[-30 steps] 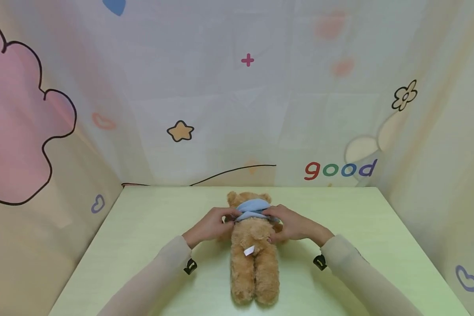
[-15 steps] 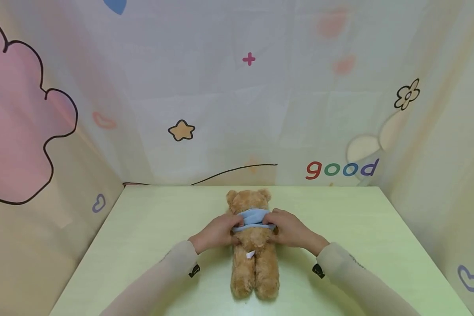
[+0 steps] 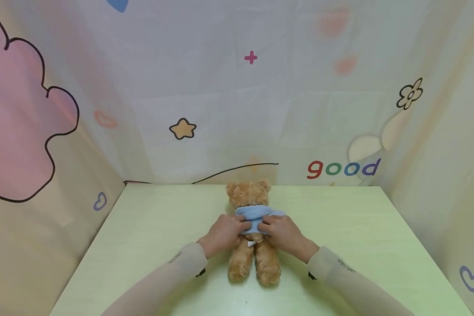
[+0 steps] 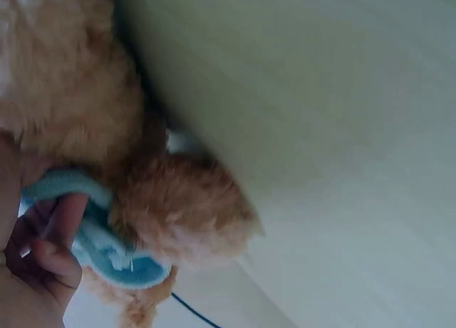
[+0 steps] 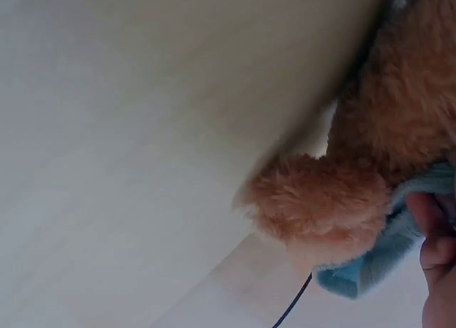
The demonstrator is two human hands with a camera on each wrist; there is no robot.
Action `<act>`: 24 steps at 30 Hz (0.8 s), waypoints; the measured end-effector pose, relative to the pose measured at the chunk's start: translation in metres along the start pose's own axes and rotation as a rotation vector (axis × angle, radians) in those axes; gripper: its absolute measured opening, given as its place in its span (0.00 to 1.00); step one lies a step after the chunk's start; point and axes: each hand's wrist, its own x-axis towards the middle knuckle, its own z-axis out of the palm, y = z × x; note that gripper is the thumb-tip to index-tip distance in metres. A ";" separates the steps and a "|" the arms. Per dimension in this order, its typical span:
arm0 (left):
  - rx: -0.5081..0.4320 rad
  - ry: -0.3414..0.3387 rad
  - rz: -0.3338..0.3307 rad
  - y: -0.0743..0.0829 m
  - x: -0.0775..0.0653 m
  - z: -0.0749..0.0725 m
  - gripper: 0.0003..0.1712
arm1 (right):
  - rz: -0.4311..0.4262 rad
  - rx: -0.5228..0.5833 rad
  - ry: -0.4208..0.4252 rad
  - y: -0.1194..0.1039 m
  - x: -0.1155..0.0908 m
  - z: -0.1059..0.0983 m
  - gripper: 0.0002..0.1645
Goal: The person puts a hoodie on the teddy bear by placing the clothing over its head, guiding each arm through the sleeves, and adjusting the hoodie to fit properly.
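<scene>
blue shirt pinched from both sides on a plush bear

shaggy tan fur all over the bear (image 3: 256, 238), with round ears, a rounded head and two stubby, sausage-shaped legs. around the upper body, a soft, matte blue shirt (image 3: 254, 223), thickly banded at the top, with a blue fold sticking out at the right. between the tops of the legs, a small flat white label (image 3: 251, 243). underneath, a smooth pale yellow-green table (image 3: 332, 219); behind, a lightly creased cloth backdrop (image 3: 221, 96) printed with a star (image 3: 183, 129) and a flower (image 3: 409, 94).

placed on the far half of the table, about midway across its width, near the backdrop. lying back upward, head toward the backdrop, legs toward the camera and slightly spread; long axis running from near to far.

in the left hand (image 3: 223, 230), curled fingers pinching the left part of the shirt; in the right hand (image 3: 282, 230), likewise curled and pinching the right part. around both wrists, loose cream sleeves (image 3: 339, 267).

only in the head view: legs, label and overall direction. in the left wrist view, a finger tucked inside the blue edge, beside a fluffy plush arm (image 4: 189, 210). in the right wrist view, a matching arm (image 5: 320, 200), redder in that light, near a fingertip under the cloth; cannot tell the exact hold of the remaining fingers there.
</scene>
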 end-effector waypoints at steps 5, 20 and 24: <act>-0.137 -0.036 -0.117 -0.002 -0.003 -0.004 0.09 | 0.143 0.098 -0.114 0.001 0.001 -0.004 0.11; -0.113 0.065 -0.061 0.007 0.005 -0.004 0.07 | 0.135 0.185 -0.019 -0.001 0.009 0.008 0.21; -0.018 0.147 -0.070 0.009 0.004 -0.005 0.08 | 0.118 0.076 0.079 -0.007 0.012 0.008 0.13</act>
